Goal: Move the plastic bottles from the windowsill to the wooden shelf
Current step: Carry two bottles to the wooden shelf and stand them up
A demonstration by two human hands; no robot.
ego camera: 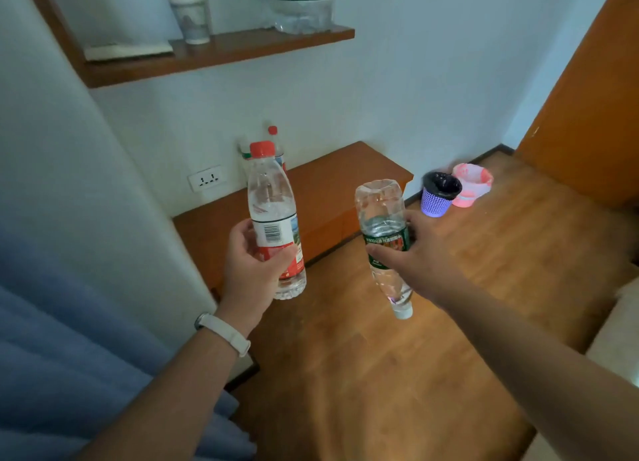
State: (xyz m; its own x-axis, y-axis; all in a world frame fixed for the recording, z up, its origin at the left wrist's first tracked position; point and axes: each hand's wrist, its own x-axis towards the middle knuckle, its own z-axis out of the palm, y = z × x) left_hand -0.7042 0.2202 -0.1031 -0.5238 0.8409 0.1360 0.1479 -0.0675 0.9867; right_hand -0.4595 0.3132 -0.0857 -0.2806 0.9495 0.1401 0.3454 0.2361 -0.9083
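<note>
Fingers [276, 253] of the left hand [252, 267] are wrapped around the lower body of the red-capped bottle [275, 218], which stands upright in the air with its cap on top; the grip sits low on the label, so the tall upper part could tip if the hold loosens. Behind it, two more bottles [276, 146] stand on the low wooden surface [328, 184] against the wall, close enough that a careless swing could knock them over. Further right, the right hand [418, 249] clamps the green-labelled bottle [385, 242] around its middle, upside down with the white cap pointing at the floor; if that cap is loose, water could leak, and turning it upright one-handed risks a slip. Above, the wooden shelf [221, 59] already carries a cup [192, 16], a flat book-like thing [128, 50] and a large bottle [302, 4], so free room looks tight and a hurried placement could nudge something off the edge.
</note>
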